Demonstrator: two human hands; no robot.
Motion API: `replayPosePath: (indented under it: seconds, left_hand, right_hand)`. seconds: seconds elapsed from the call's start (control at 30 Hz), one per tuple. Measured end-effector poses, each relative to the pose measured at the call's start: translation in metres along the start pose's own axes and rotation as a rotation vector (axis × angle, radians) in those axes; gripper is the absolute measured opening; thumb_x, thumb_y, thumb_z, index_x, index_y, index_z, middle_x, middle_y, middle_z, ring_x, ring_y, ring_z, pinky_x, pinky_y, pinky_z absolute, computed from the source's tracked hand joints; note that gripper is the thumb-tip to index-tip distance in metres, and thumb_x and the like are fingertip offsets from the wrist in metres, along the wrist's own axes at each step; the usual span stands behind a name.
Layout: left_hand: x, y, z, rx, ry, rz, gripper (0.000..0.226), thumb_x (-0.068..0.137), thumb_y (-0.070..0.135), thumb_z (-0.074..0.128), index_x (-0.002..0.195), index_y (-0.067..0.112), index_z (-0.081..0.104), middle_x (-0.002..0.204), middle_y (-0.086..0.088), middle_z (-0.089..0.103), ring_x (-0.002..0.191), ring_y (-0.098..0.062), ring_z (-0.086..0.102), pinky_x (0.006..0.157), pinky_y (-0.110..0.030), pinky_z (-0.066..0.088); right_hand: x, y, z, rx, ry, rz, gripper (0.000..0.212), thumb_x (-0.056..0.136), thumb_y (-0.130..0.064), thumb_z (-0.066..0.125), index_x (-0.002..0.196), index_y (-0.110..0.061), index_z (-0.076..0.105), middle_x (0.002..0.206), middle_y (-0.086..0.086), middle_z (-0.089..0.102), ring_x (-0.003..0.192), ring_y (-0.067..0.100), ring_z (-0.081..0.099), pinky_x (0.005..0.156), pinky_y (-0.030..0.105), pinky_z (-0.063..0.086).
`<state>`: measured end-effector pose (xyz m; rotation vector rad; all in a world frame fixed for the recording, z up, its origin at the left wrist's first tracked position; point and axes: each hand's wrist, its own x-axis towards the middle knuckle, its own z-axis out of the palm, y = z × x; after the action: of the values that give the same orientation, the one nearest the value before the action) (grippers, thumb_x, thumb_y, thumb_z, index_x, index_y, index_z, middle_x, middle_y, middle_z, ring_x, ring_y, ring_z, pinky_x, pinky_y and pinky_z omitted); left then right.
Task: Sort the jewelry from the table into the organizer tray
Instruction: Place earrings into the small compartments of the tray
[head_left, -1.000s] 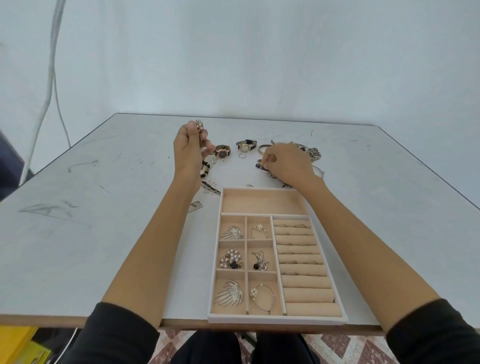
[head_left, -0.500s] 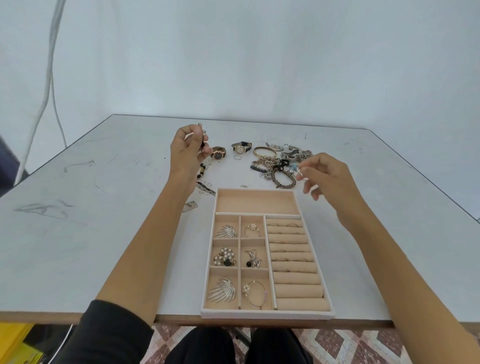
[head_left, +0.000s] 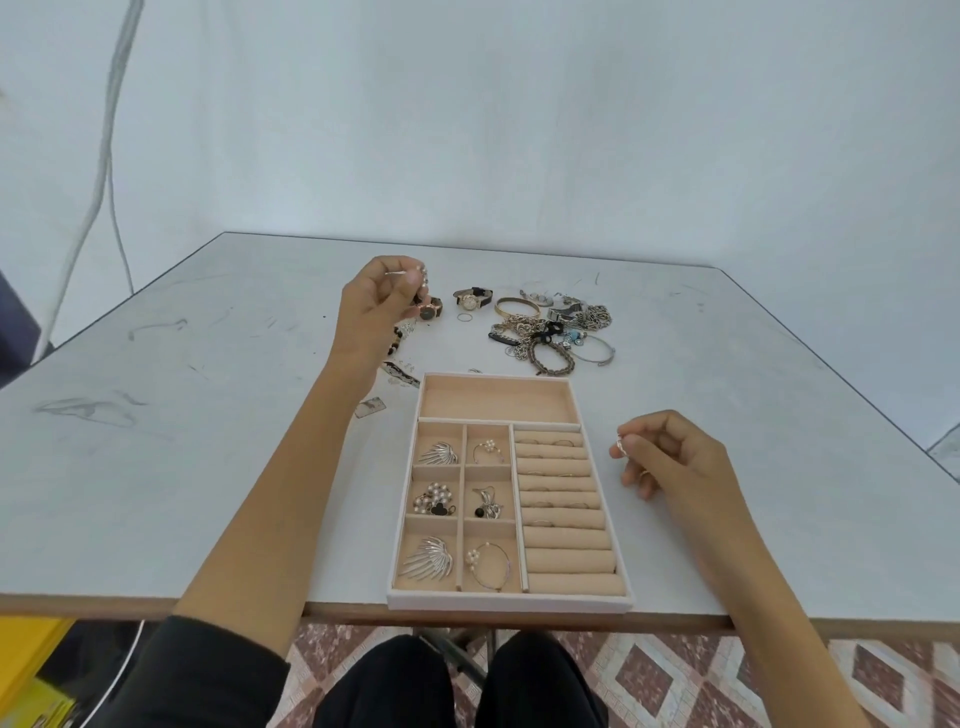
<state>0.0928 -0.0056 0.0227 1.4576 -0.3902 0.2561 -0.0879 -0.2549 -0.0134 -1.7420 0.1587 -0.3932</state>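
Between hands sits tray (head_left: 511, 603); L (head_left: 376, 312) pinches pearl piece (head_left: 423, 278), R (head_left: 670, 457) ring (head_left: 621, 446).

Two bare forearms reach forward from black sleeves (head_left: 208, 670) pushed up near the elbows. The left hand (head_left: 376, 306) wears nothing that can be made out; the right hand (head_left: 670, 457) has a thin ring (head_left: 644, 473) on one finger. Black trousers (head_left: 457, 686) cover both legs at the bottom edge

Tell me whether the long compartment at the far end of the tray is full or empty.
Empty. The long compartment of the tray shows only bare beige lining; the small compartments nearer the person hold jewelry.
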Motion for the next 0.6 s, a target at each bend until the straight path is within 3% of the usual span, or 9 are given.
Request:
replayPosePath:
  seconds: [0.2,0.5,0.6]
  left_hand:
    - [-0.029,0.016,0.001,0.102,-0.114,0.057,0.009,0.095,0.013,0.056,0.095,0.02,0.062,0.075,0.012,0.066,0.074,-0.006,0.058,0.07,-0.022,0.044]
    - [-0.083,0.045,-0.005,0.144,-0.354,0.033,0.01,0.088,0.004,0.061,0.093,0.012,0.064,0.075,0.008,0.068,0.075,-0.014,0.064,0.071,-0.015,0.047]
    - [-0.091,0.052,-0.01,0.192,-0.451,0.032,0.009,0.086,0.007,0.064,0.095,0.008,0.066,0.08,0.0,0.069,0.074,-0.015,0.062,0.075,-0.021,0.051]
  right_hand:
    - [0.005,0.008,-0.001,-0.094,0.009,-0.053,0.01,0.09,0.0,0.057,0.087,-0.007,0.064,0.076,0.008,0.067,0.058,0.013,0.056,0.051,0.019,0.044]
    - [0.0,0.006,0.001,-0.116,-0.001,-0.067,0.01,0.089,-0.001,0.058,0.086,-0.008,0.064,0.073,0.006,0.066,0.059,0.011,0.057,0.052,0.018,0.044]
    - [-0.002,0.006,0.002,-0.122,-0.005,-0.072,0.009,0.089,-0.001,0.058,0.087,-0.007,0.064,0.072,0.005,0.065,0.059,0.01,0.057,0.053,0.017,0.045]
